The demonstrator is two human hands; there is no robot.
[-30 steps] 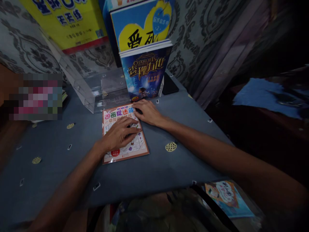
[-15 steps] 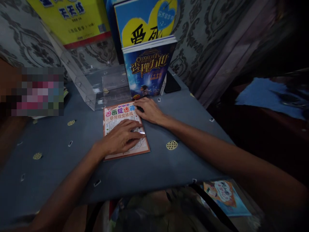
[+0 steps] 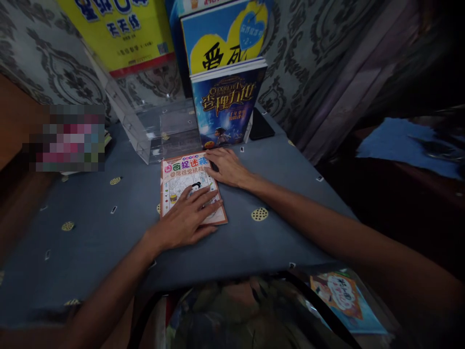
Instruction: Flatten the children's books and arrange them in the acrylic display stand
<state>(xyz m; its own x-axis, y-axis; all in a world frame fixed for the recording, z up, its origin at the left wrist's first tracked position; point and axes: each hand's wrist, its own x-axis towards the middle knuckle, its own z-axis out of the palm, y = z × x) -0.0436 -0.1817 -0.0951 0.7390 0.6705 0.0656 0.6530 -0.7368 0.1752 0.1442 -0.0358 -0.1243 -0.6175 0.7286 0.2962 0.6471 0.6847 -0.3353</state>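
A thin picture book (image 3: 181,182) with an orange border and colourful title lettering lies closed on the blue-grey tablecloth (image 3: 225,252). Across its lower part rests my left hand (image 3: 191,213), fingers spread and flat, holding nothing. At the book's upper right corner is my right hand (image 3: 227,167), its fingers stretched over the edge and touching the cover; a dark patch shows under its thumb side. Just behind the picture book, a blue book (image 3: 227,109) with gold lettering stands upright in a clear rack.
The clear plastic rack (image 3: 136,133) also holds a blue and yellow book (image 3: 203,36) and a yellow book (image 3: 127,43). A black flat object (image 3: 260,125) lies behind it. A blurred-out stack (image 3: 72,140) is at left. Below the table edge shows another book (image 3: 345,300).
My left hand has slid down toward the book's lower edge, uncovering more of the cover, and its fingers are more spread. My right hand stays at the upper corner. The view has shifted slightly.
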